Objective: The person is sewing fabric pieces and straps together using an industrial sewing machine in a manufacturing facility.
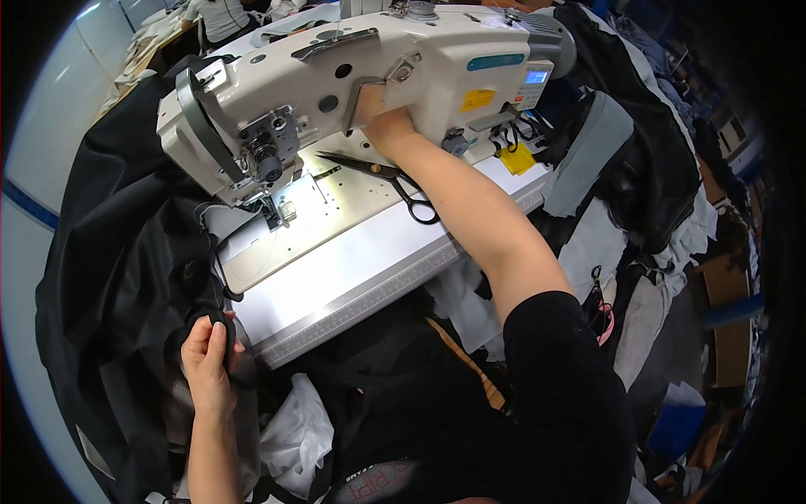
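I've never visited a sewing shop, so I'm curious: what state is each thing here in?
Left hand's grip: shut on black material
Black material: draped in folds, edge pinched
Right hand's grip: at the machine's arm, fingers not clearly visible
Sewing machine: upright, powered
Display: lit blue
Scissors: lying on the machine bed, partly behind the right forearm
White sheet: crumpled

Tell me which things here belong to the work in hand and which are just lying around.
Likely in the work:
black fabric, pinched by the left hand
sewing machine, right hand at its arm
black-handled scissors, lying unheld

Apparently lying about:
grey material right of the machine
crumpled white material
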`<action>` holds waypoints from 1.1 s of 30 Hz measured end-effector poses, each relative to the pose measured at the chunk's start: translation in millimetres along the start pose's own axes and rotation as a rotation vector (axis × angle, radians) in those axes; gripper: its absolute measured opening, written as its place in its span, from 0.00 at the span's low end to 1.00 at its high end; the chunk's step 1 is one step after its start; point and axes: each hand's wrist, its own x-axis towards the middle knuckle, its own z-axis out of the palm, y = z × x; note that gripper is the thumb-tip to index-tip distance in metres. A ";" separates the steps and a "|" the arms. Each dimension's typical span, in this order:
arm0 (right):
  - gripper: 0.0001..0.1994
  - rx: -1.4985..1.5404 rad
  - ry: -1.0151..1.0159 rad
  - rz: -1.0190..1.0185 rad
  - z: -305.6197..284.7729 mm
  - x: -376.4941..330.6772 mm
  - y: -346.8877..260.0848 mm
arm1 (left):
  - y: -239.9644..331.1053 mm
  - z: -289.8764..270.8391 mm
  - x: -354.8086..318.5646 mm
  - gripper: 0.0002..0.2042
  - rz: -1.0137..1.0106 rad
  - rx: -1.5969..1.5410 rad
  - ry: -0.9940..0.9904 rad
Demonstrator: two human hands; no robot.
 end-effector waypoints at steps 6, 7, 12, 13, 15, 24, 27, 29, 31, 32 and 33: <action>0.07 -0.160 0.097 -0.282 7.2 -15.9 11.5 | 5.8 1.4 2.6 0.10 -0.003 -0.002 0.012; 0.07 -0.151 0.097 -0.292 3.6 -19.2 14.1 | 6.7 2.0 4.7 0.10 -0.005 -0.003 0.025; 0.05 -0.229 -0.165 -0.353 -21.5 -30.8 10.0 | 9.2 8.2 10.4 0.10 -0.010 -0.043 -0.037; 0.05 -0.222 -0.168 -0.315 -23.1 -30.1 8.1 | 9.0 8.2 10.5 0.10 -0.005 -0.058 -0.061; 0.06 -0.210 -0.181 -0.281 -21.2 -32.4 12.1 | 6.5 9.3 13.2 0.10 0.025 -0.059 -0.081; 0.12 0.008 0.107 -0.456 -96.3 -100.3 27.0 | 1.2 -4.4 9.6 0.11 0.004 -0.100 -0.001; 0.13 -0.018 0.140 -0.398 -130.4 -135.3 55.2 | -3.6 -12.5 11.7 0.13 0.005 -0.176 -0.043; 0.12 -0.084 0.131 -0.336 -139.8 -154.8 83.1 | -0.5 -2.5 11.6 0.13 -0.003 -0.190 -0.019; 0.10 -0.147 0.130 -0.270 -143.7 -169.6 103.7 | 0.3 4.4 15.9 0.13 -0.008 -0.207 -0.030; 0.10 -0.124 0.106 -0.222 -145.1 -172.8 111.2 | -2.3 2.2 17.9 0.12 -0.027 -0.186 -0.029; 0.09 -0.100 0.083 -0.174 -145.7 -175.1 117.4 | -5.0 0.1 19.8 0.11 -0.044 -0.163 -0.026</action>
